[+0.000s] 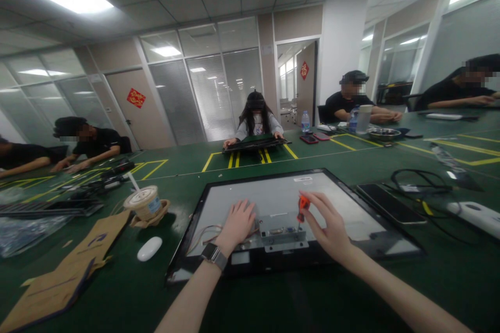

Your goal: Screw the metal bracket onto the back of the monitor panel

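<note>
A flat display panel (pixel 273 192) with a black frame lies back side up on the green table in front of me. Near its front edge a metal bracket (pixel 283 242) with video ports is mounted. In my right hand (pixel 328 223) is a short orange and black screwdriver (pixel 303 205), held upright between the fingers, its tip at the right end of the bracket. My left hand (pixel 239 222) lies flat on the panel just left of the bracket, fingers stretched out. Thin wires (pixel 207 231) run beside that hand.
At left are a lidded drink cup (pixel 144 202), a white mouse (pixel 149 248) and a brown paper bag (pixel 74 265). A phone (pixel 390 203), black cables (pixel 414 179) and a white device (pixel 478 221) lie at right. Several people sit around the table; one opposite handles a dark panel (pixel 255 143).
</note>
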### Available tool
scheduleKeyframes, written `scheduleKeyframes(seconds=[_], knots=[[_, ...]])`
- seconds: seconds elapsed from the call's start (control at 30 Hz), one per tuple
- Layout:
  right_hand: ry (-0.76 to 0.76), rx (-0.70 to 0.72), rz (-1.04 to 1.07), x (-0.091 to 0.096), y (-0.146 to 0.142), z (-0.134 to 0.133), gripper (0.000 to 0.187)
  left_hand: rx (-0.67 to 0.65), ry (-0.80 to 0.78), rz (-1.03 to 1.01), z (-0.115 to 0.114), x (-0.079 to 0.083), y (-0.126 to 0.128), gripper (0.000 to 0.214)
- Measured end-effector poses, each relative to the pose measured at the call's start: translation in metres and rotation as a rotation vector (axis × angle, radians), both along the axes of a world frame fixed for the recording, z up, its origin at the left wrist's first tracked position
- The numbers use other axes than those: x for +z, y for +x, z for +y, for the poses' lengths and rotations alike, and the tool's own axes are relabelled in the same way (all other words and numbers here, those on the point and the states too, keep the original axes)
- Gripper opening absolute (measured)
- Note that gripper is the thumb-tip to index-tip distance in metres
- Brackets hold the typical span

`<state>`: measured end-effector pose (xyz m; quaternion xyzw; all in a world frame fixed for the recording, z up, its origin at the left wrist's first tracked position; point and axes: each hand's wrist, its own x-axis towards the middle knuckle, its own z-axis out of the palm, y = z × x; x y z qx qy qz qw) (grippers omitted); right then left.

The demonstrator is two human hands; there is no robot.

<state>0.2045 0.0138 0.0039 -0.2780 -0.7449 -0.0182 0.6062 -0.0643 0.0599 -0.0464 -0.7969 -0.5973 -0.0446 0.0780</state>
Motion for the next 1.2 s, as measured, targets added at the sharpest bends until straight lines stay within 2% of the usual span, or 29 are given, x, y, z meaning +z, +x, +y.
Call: scheduleKeyframes(seconds=[0.43,1.2], knots=[[-0.002,0.022,-0.003,0.0038,-0.0007,-0.0023,0.040,0.006,0.005,0.000,0.0014,-0.0019,-0.0003,0.044],[-0.007,0.006,0.006,-0.0015,0.0007,0.0032,0.044,0.002,-0.001,0.007,0.0027,-0.0030,-0.0009,0.043]])
